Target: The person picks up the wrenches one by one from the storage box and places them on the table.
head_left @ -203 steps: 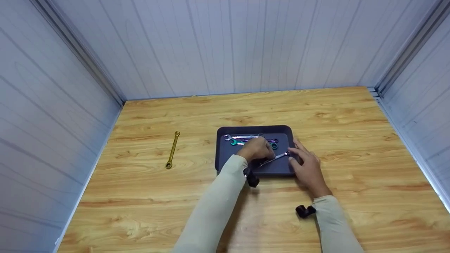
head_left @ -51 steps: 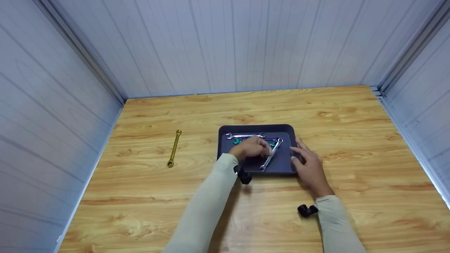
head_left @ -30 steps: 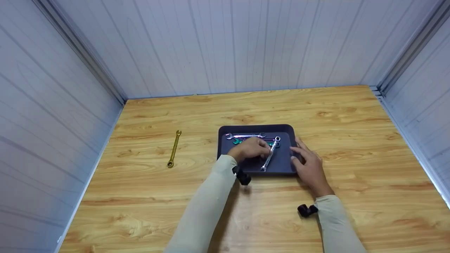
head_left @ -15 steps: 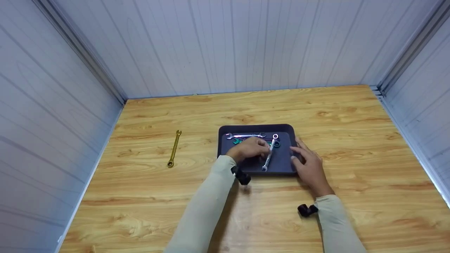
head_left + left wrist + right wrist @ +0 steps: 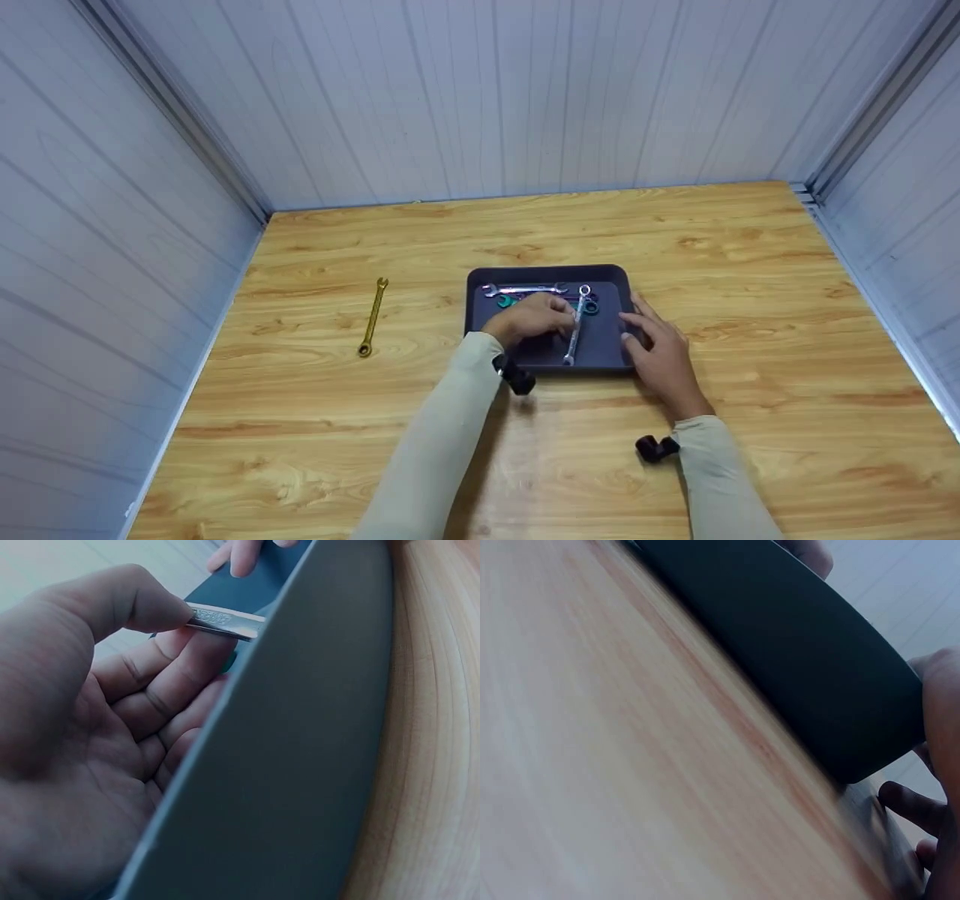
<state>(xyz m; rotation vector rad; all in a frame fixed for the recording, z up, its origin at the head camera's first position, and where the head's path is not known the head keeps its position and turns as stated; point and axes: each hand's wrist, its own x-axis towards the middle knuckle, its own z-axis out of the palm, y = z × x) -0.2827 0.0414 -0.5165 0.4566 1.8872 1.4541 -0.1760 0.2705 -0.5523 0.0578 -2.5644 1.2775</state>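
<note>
My left hand (image 5: 538,315) pinches a silver combination wrench (image 5: 225,621) by its shaft, between thumb and forefinger. In the head view the wrench stands nearly lengthwise over the dark tray (image 5: 611,352), ring end away from me, open end near the front rim. Under and behind it lie a green wrench (image 5: 505,301), partly covered by my hand, a purple one mostly hidden, and another silver wrench (image 5: 525,289) along the back. My right hand (image 5: 664,367) grips the tray's right rim, thumb and a finger over the edge, other fingers outside.
A gold wrench (image 5: 373,319) lies on the wooden table (image 5: 300,420) to the left of the tray. Pale panel walls (image 5: 465,97) stand at the back and both sides. Small black wrist cameras (image 5: 656,448) are worn at the sleeves.
The silver wrench in my left hand has turned from a flat slant toward the right rim to nearly lengthwise, its ring end swinging back and left. My right hand stays at the rim.
</note>
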